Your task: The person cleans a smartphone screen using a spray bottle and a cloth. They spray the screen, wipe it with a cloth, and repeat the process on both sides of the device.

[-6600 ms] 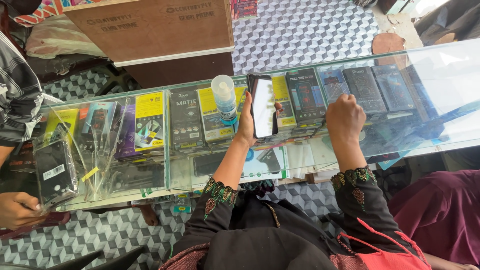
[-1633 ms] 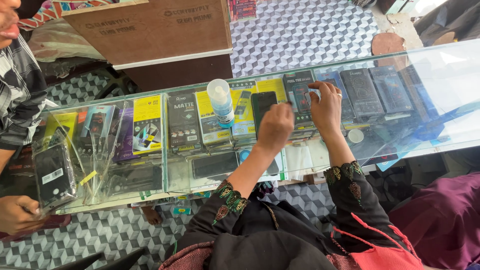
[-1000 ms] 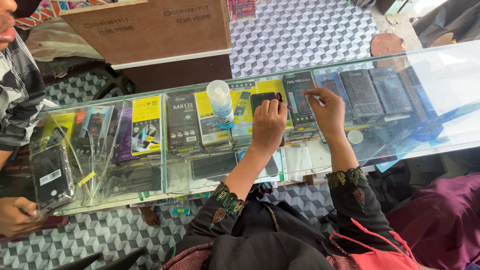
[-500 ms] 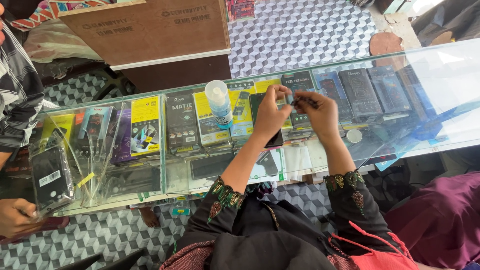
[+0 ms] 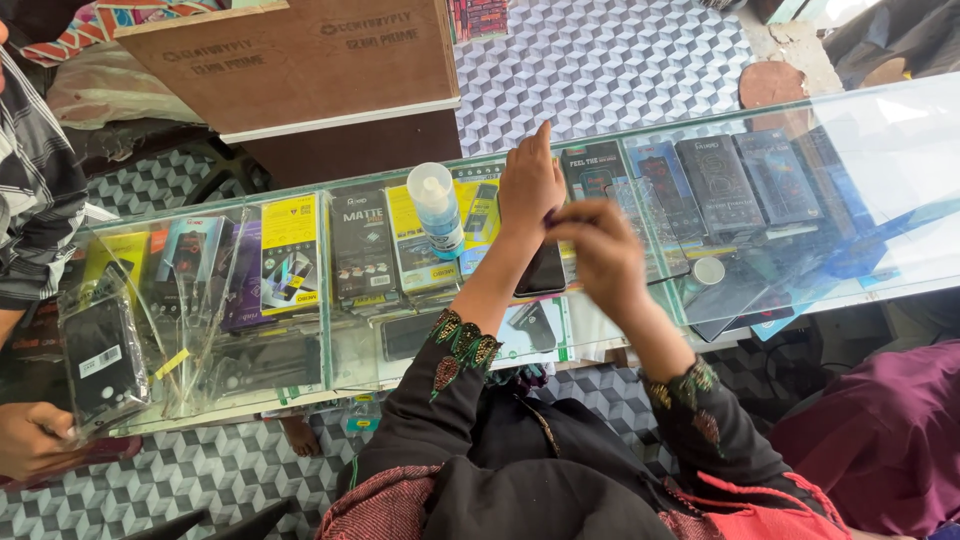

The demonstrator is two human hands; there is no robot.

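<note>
Left hand (image 5: 530, 185): lies flat, fingers extended, pressing the dark phone (image 5: 542, 272) onto the glass bench (image 5: 880, 150) at frame centre.
Right hand (image 5: 600, 255): raised just above the phone, motion-blurred; fingers pinched together, though what they grip cannot be told.
Phone: flat on the bench, its upper part hidden under the left hand, its lower end showing.
Progress: phone appears set down and steadied; work on its face looks under way, not finished.
Spray bottle (image 5: 437, 208): upright, just left of the left hand; a sideways sweep could tip it.
Round cap (image 5: 709, 270): to the right, apart.
Open room: bare glass to the right; the near bench edge lies just below the phone.
Another person's hand (image 5: 35, 440): lower left, holding a packaged item, well apart.
</note>
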